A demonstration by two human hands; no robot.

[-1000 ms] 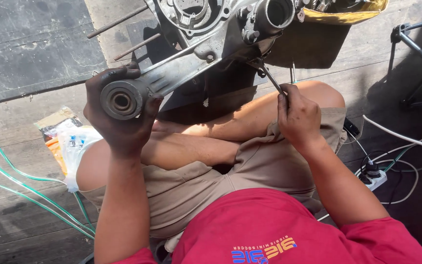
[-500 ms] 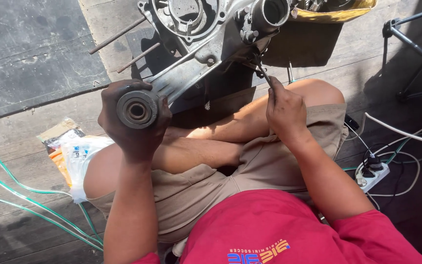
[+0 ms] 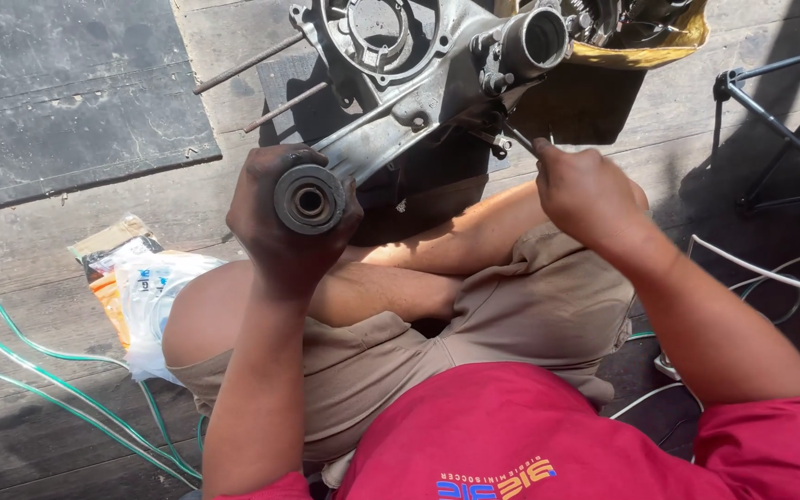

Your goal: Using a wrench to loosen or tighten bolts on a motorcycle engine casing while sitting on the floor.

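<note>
My left hand [image 3: 281, 227] clamps the round hub [image 3: 309, 198] of the engine casing [image 3: 418, 102]. My right hand [image 3: 585, 190] grips a thin tool [image 3: 518, 139] (tip at the casing).

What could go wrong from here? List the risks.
1. The left hand grips a round metal part at the end of the engine casing; with greasy fingers it might slip.
2. The right hand works a thin tool into the casing's underside; if it jumps off, knuckles could hit metal.
3. Cables lie beside the legs and could snag.
</note>
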